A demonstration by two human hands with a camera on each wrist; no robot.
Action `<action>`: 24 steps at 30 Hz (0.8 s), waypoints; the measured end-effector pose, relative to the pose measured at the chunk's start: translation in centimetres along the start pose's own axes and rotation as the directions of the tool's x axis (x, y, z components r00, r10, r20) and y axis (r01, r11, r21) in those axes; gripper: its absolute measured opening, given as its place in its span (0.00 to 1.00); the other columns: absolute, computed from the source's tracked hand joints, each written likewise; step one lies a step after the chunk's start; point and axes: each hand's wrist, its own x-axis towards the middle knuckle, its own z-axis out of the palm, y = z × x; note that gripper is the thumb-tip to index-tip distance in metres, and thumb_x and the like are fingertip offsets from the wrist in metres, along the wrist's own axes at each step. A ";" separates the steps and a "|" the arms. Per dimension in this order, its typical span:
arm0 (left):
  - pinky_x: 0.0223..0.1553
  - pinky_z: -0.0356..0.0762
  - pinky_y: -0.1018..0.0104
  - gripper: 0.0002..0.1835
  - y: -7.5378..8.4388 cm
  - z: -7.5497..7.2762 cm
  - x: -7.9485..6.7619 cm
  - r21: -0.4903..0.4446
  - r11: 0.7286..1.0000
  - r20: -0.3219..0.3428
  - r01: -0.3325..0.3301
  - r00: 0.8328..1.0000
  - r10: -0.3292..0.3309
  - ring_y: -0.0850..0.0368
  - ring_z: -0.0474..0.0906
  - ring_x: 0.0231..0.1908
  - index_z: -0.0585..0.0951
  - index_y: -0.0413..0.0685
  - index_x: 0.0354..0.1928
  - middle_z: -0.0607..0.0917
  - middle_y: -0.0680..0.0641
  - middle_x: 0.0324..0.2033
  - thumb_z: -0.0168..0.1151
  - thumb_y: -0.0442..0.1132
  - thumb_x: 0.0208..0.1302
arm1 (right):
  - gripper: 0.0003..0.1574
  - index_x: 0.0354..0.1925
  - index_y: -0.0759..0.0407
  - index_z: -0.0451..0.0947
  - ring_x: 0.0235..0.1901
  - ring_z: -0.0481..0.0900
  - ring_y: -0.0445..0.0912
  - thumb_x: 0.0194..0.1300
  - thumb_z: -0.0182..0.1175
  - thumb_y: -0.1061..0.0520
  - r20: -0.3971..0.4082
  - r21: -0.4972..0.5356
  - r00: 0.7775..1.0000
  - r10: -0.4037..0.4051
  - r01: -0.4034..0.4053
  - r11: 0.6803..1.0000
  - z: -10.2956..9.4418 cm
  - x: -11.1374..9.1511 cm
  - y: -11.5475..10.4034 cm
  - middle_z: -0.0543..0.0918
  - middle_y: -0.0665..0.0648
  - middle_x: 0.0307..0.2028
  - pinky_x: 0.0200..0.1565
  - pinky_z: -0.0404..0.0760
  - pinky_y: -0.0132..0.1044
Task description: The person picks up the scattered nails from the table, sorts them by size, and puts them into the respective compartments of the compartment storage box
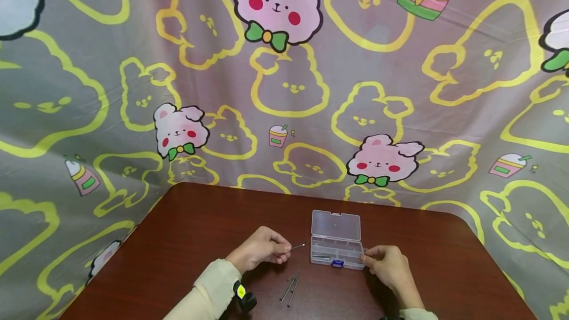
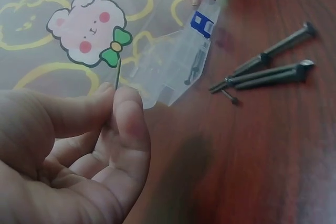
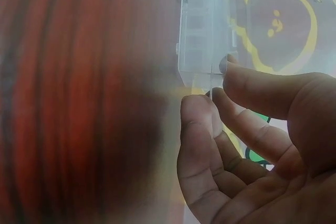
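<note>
The left hand (image 1: 264, 247), thumb and forefinger pinching a thin nail (image 1: 298, 247) just left of the open box (image 1: 350, 262), could perhaps have dropped it if so small a hold slipped, its other fingers being curled, while the right hand (image 1: 389, 263) pinched the box's right end.

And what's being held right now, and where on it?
Left hand pinches a thin metal rod by one end; right hand grips the clear box at its right end.
</note>
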 end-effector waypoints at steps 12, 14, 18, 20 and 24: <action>0.26 0.81 0.68 0.09 0.6 2.0 1.6 0.015 1.000 -0.003 -0.015 1.000 0.015 0.58 0.79 0.23 0.83 0.22 0.42 0.85 0.40 0.26 0.66 0.26 0.65 | 0.06 0.32 0.58 0.87 0.22 0.80 0.43 0.59 0.74 0.57 -0.004 0.017 1.000 -0.003 0.003 1.000 -0.1 -0.1 -0.1 0.84 0.49 0.22 0.26 0.74 0.39; 0.26 0.81 0.68 0.09 0.7 2.3 1.8 0.021 1.000 -0.005 -0.015 1.000 0.015 0.58 0.79 0.22 0.83 0.22 0.41 0.85 0.41 0.25 0.66 0.26 0.65 | 0.06 0.32 0.58 0.87 0.21 0.80 0.43 0.58 0.74 0.57 -0.004 0.020 1.000 0.000 0.000 1.000 -0.1 -0.1 0.0 0.84 0.49 0.22 0.26 0.74 0.39; 0.26 0.81 0.68 0.08 0.9 2.9 2.1 0.035 0.999 -0.002 -0.015 1.000 0.015 0.59 0.78 0.22 0.83 0.22 0.41 0.85 0.41 0.25 0.66 0.26 0.64 | 0.06 0.32 0.58 0.87 0.22 0.80 0.43 0.58 0.74 0.57 0.001 0.019 1.000 0.003 -0.003 1.000 0.0 -0.2 0.0 0.84 0.49 0.22 0.26 0.74 0.39; 0.26 0.82 0.68 0.08 1.0 3.1 2.3 0.044 0.999 -0.004 -0.014 1.000 0.015 0.59 0.78 0.21 0.83 0.23 0.40 0.85 0.41 0.25 0.66 0.26 0.64 | 0.06 0.32 0.59 0.87 0.22 0.80 0.43 0.58 0.74 0.57 0.004 0.019 1.000 -0.001 0.001 1.000 -0.1 -0.2 0.0 0.84 0.49 0.23 0.25 0.74 0.39; 0.25 0.82 0.67 0.06 1.0 3.5 2.6 0.059 0.998 -0.013 -0.011 1.000 0.012 0.59 0.78 0.20 0.84 0.26 0.37 0.85 0.40 0.24 0.67 0.26 0.63 | 0.06 0.31 0.59 0.86 0.22 0.81 0.44 0.59 0.73 0.58 0.007 0.032 1.000 -0.003 0.003 0.999 -0.1 -0.2 -0.1 0.84 0.50 0.23 0.24 0.75 0.39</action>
